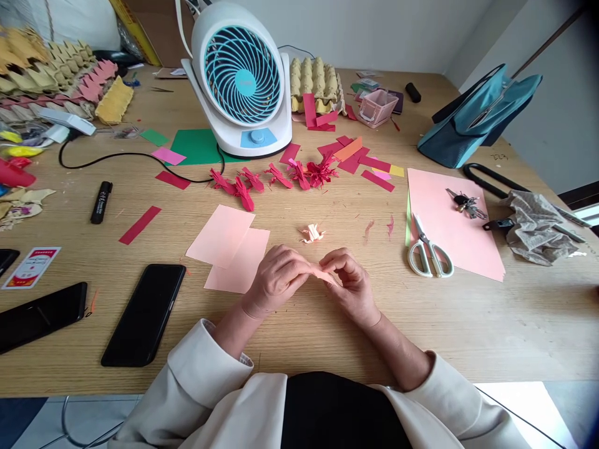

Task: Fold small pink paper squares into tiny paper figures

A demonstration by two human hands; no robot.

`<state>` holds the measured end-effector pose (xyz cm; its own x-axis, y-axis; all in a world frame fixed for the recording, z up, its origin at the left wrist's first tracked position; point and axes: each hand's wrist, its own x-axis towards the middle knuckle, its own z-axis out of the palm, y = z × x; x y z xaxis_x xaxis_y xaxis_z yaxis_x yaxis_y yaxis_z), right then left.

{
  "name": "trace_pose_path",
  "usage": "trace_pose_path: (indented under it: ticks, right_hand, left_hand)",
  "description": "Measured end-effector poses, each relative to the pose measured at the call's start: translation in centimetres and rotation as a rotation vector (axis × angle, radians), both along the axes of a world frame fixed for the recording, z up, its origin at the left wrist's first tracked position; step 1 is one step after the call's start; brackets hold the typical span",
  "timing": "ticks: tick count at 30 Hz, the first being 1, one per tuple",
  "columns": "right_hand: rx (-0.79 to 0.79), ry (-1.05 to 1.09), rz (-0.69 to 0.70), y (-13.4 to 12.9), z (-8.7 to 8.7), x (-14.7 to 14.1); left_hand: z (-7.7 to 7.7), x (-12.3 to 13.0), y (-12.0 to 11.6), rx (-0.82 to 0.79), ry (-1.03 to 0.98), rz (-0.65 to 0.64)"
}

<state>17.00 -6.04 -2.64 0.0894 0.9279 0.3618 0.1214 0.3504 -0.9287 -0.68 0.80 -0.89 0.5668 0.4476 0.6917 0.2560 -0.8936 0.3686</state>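
A small folded strip of pink paper (pixel 324 274) is pinched between my two hands, just in front of my body. My left hand (pixel 281 277) grips its left end, fingers pressed together. The right end is between the thumb and fingers of my right hand (pixel 350 287). Just beyond my fingers lies a small pale pink cut-paper piece (pixel 312 234). Two pink paper sheets (pixel 222 237) overlap on the table to the left of my left hand. Further back, several red cut-paper pieces (pixel 281 176) form a row.
A white fan (pixel 246 81) stands at the back. White-handled scissors (pixel 428 249) rest at the right, partly over large pink sheets (pixel 468 243). A black phone (pixel 144 315) lies at the left, a marker (pixel 101 202) behind it. A blue bag (pixel 477 118) stands back right.
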Motion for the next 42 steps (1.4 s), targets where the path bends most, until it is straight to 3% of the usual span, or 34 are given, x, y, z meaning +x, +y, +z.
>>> trace_pose_path:
  ticks: [9,17,23,32,37,42]
  right_hand:
    - [0.037,-0.114,0.100,0.1,1.2,1.2]
    - [0.172,-0.326,0.160,0.0,1.8,2.3]
    - [0.213,-0.339,0.174,-0.1,1.7,2.3]
    - [0.104,-0.283,0.172,-0.1,1.9,2.0]
    - [0.023,-0.269,0.150,0.1,1.6,2.0]
    - [-0.157,-0.232,0.214,0.1,1.8,2.2]
  left_hand:
    - [0.5,-0.4,-0.1,0.100,0.002,-0.012]
    - [0.3,-0.3,0.2,-0.028,0.000,-0.089]
    - [0.2,0.0,0.1,-0.157,-0.073,-0.130]
    - [0.1,0.3,-0.2,-0.372,-0.125,-0.115]
    - [0.3,0.6,-0.4,-0.591,-0.062,0.009]
    - [0.7,0.6,-0.3,-0.750,-0.028,-0.035]
